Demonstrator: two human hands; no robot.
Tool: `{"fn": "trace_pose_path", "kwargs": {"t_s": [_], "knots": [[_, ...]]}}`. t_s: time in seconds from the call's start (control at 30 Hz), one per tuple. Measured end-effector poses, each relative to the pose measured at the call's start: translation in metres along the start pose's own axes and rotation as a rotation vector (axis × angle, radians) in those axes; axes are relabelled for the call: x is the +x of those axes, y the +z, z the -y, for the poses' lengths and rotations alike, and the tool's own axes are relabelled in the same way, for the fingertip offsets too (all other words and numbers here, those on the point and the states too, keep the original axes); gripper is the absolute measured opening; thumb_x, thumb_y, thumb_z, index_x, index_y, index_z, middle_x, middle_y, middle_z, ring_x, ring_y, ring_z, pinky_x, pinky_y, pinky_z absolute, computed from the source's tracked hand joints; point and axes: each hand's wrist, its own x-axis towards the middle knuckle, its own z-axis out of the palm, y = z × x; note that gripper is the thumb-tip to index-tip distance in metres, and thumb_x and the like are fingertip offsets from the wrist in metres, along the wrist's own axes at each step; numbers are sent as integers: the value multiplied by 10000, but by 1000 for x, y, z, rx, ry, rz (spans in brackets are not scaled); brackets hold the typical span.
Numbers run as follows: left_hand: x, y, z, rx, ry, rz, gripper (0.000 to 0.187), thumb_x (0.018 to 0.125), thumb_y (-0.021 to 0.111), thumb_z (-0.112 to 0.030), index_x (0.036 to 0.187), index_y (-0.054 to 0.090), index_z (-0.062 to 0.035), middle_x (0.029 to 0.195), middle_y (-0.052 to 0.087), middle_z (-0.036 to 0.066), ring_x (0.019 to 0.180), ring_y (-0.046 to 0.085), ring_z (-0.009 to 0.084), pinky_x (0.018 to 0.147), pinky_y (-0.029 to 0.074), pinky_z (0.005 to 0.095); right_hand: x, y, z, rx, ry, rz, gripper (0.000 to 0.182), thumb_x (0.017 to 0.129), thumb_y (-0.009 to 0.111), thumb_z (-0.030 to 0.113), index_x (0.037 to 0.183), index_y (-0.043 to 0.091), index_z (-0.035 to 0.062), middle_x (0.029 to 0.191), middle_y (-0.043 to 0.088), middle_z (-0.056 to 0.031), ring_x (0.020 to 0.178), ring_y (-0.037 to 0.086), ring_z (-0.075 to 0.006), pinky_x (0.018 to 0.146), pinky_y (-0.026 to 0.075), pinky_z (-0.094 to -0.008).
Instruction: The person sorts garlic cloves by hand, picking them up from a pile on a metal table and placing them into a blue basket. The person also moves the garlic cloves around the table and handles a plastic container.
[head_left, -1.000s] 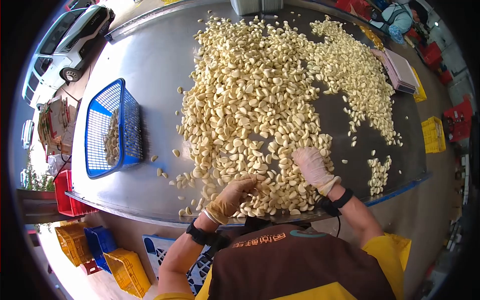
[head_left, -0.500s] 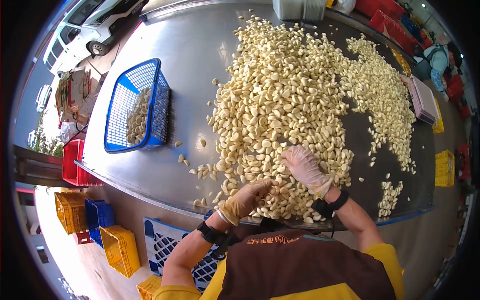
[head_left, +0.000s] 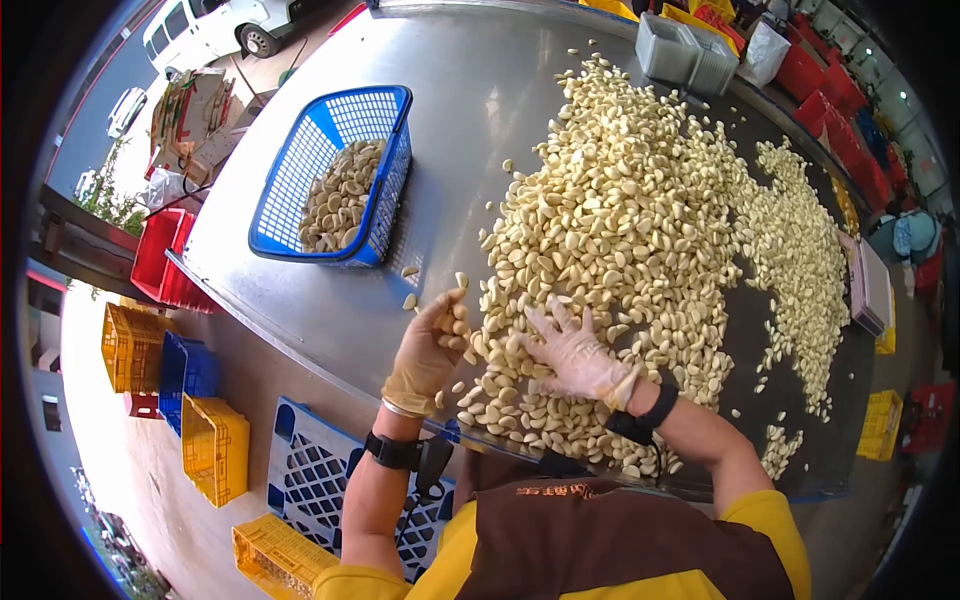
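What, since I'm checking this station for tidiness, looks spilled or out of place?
Two stray cloves lie on the metal table between the blue basket and the left hand; they look odd because they sit apart from the main pile. Otherwise nothing stands out.

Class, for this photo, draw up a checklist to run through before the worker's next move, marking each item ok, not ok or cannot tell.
1. Both hands gloved: ok; the left hand and right hand wear thin gloves.
2. Left hand has hold of something: ok; several pale cloves sit at its fingers.
3. Right hand empty: cannot tell; its fingers spread over the pile, hiding what lies under the palm.
4. Blue basket open at the top: ok; it is partly filled.
5. Table free of strays between left hand and basket: not ok; loose cloves lie there.
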Motion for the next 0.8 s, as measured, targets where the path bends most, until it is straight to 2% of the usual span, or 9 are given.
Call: {"fn": "trace_pose_path", "kwargs": {"t_s": [0.1,0.2,0.3,0.37,0.43,0.53,0.63,0.77,0.8], "knots": [[14,11,-31,-151,167,-48,210,993,579,-161,1134,646,-20,846,631,29,649,539,77,507,396,184,-58,-2,9,16,-177,199,796,834,691,527,1520,309,397,1620,151,-126,1482,50,-472,988,190,-844],[44,7,-43,-273,212,12,203,988,582,-149,1123,646,-12,842,630,38,644,536,82,503,395,188,-67,-6,-24,402,-384,423,646,931,631,388,1516,368,317,1630,197,-122,1437,232,-490,1131,272,-621],[70,-4,-35,-374,200,63,211,987,582,-153,1126,638,-4,835,627,44,637,536,94,496,398,190,-49,-54,-38,610,-129,150,539,973,590,268,1487,432,236,1548,385,-146,1372,436,-339,1141,351,-384],[78,-3,-33,-416,188,-1,216,986,579,-157,1124,634,0,825,622,47,635,545,107,493,408,190,-12,-65,-48,271,-81,-373,449,937,648,257,1360,565,133,1380,556,-131,1201,577,-321,1018,464,-403],[83,-15,-26,-406,186,-22,215,987,577,-158,1122,635,0,824,621,47,636,549,110,494,414,191,35,-71,-64,104,-32,-621,442,944,629,302,1333,575,100,1339,575,-106,1233,541,-278,1060,391,-419],[84,-18,-24,-350,170,-55,220,992,570,-169,1117,636,-1,817,618,46,637,557,116,510,436,194,102,-55,-75,-165,239,-517,647,954,485,570,1503,397,238,1585,307,-100,1449,261,-383,1103,224,-676],[78,-14,-31,-342,203,-46,229,999,566,-184,1131,628,-9,804,613,36,636,556,115,534,445,198,107,-39,-44,-179,283,-291,839,872,566,639,1568,232,310,1648,80,-140,1459,101,-514,1024,117,-818],[73,-6,-45,-347,285,-117,219,1003,562,-202,1111,640,-28,798,617,16,650,559,107,554,449,211,39,-62,19,-104,159,255,903,828,688,562,1565,227,317,1619,78,-222,1426,124,-584,977,313,-786],[73,-4,-45,-359,288,-122,219,1003,562,-202,1111,640,-28,798,617,16,650,559,107,554,449,211,29,-68,18,-126,30,306,847,855,670,529,1561,251,320,1608,198,-197,1409,300,-502,1046,386,-646]]}}
